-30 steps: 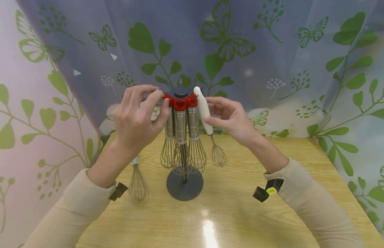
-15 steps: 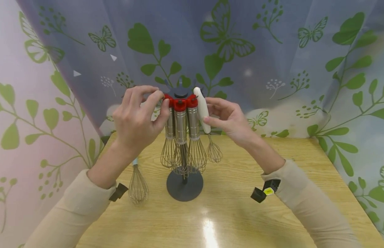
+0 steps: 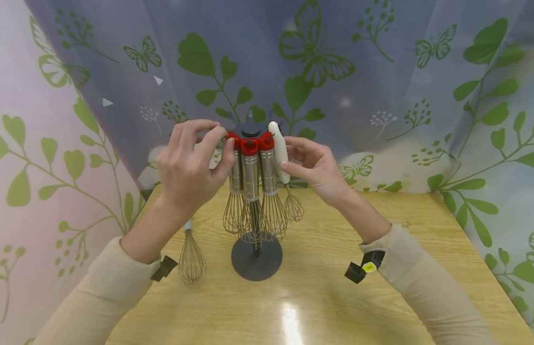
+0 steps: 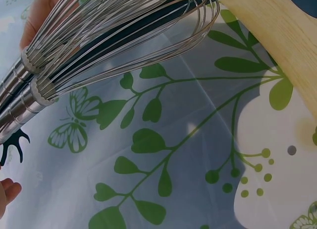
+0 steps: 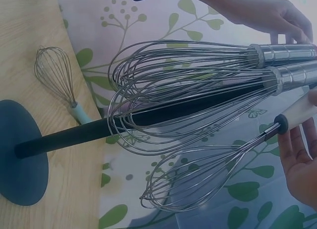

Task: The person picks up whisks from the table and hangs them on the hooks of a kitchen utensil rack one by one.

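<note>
In the head view, a dark whisk stand [image 3: 257, 262] carries several steel whisks [image 3: 250, 177] with red handle ends, hanging wires down from its top hooks. My right hand [image 3: 316, 163] grips a small white-handled whisk [image 3: 279, 148] between thumb and fingers. That whisk hangs beside the rightmost red-ended one, its top close to the stand's hooks; whether it is hooked on, I cannot tell. At the left side of the stand's top, my left hand [image 3: 191, 158] pinches a hook tip by the red end of the leftmost whisk. Its fingertips partly cover that spot.
Another whisk with a pale blue handle [image 3: 192, 258] lies on the wooden table [image 3: 327, 292], left of the stand and partly behind the left forearm. A patterned curtain [image 3: 379, 86] hangs close behind the table.
My right hand has shifted slightly left with the white-handled whisk, whose wires swing left and up, nearer the hanging whisks. The left hand has stayed in place.
</note>
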The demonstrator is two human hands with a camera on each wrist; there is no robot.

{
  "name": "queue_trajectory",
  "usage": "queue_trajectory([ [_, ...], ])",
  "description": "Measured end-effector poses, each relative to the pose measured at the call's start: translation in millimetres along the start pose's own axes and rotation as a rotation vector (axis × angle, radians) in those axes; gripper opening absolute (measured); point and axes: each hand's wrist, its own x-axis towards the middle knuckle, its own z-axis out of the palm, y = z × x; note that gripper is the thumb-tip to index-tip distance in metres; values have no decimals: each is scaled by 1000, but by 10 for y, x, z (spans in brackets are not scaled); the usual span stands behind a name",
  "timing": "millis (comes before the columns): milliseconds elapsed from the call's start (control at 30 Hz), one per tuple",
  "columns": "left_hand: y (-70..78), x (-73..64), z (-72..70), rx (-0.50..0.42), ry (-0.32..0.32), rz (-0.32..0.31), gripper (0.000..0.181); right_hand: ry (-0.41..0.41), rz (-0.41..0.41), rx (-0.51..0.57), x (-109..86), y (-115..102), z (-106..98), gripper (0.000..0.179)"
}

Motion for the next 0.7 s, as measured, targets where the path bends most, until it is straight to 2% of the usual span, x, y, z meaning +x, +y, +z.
queue_trajectory([
  [367,-3,-8,17,-17,21,-16,11,1,0,21,3,27,21,38],
  [700,-3,-9,14,-17,16,-22,11,20,4,-12,11,14,5,54],
])
